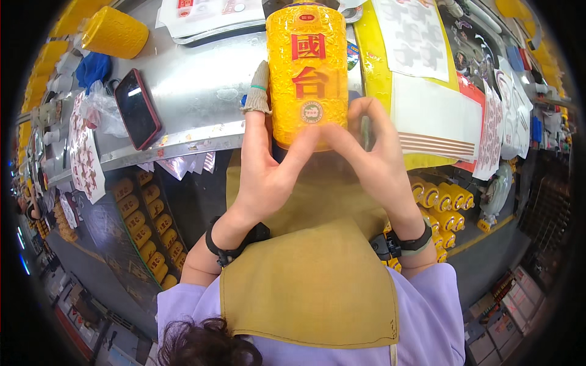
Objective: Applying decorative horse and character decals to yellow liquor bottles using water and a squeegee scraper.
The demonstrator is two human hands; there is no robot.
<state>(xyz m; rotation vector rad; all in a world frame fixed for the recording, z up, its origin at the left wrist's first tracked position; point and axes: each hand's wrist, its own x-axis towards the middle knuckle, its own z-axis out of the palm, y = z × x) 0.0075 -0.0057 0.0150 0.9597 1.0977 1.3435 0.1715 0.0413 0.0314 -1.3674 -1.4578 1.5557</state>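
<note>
A yellow bottle (307, 76) with an embossed surface and large red characters is at the table's front edge, its base end toward me. A small round pale sticker (311, 112) sits on its face near that end. My left hand (271, 152) grips the bottle's left side, the thumb on the lower face beside the sticker. A knitted fabric sleeve (258, 91) with a green band covers one of its fingers. From the right, my right hand (372, 143) presses its thumb just below the sticker, with its other fingers bent at the bottle's side.
A dark phone with a red case (137, 110) lies left on the metal table (201, 91), near a plastic bag (105, 111) and another yellow bottle (116, 33). Sticker sheets (415, 36) lie at right. Crates of yellow bottles (141, 235) stand below at left, more bottles (442, 207) at right.
</note>
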